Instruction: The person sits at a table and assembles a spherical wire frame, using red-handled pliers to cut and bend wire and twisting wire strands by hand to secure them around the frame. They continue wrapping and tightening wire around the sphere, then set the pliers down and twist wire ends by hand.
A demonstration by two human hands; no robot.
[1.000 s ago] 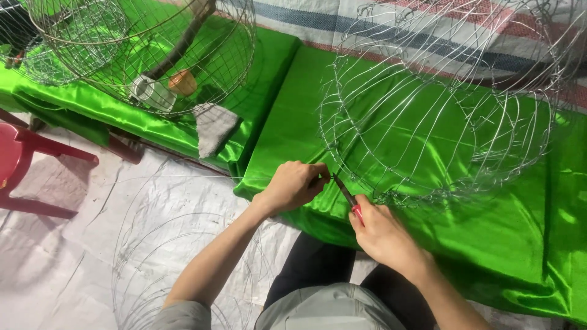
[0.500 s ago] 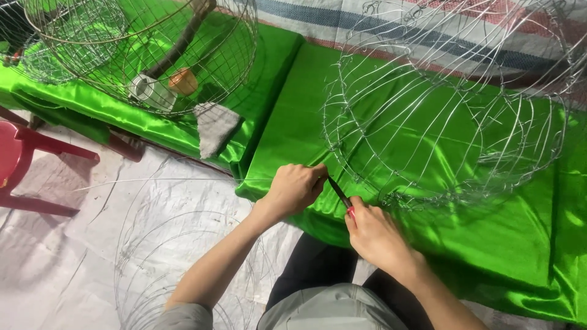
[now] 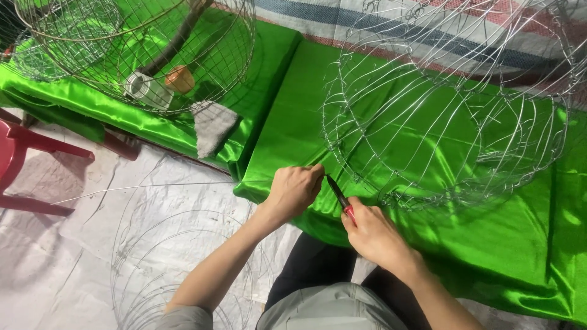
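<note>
A large round frame of thin silver wire (image 3: 446, 122) lies on shiny green cloth (image 3: 293, 104). My left hand (image 3: 295, 190) is closed at the frame's near left edge, pinching a wire there. My right hand (image 3: 374, 235) grips red-handled pliers (image 3: 340, 197) whose dark jaws point up-left toward the left hand's fingertips. Both hands rest at the front edge of the green cloth, close together.
A finished wire mesh cage (image 3: 140, 49) stands at the back left, with a white tape roll (image 3: 144, 89) and an orange object (image 3: 180, 78) inside. A grey rag (image 3: 210, 125) hangs off the cloth. Wire hoops (image 3: 153, 256) lie on the white floor sheet; a red stool (image 3: 24, 153) is at left.
Both hands have shifted slightly left along the frame's rim, and the frame has turned a little. The pliers stay pointed at the pinched wire.
</note>
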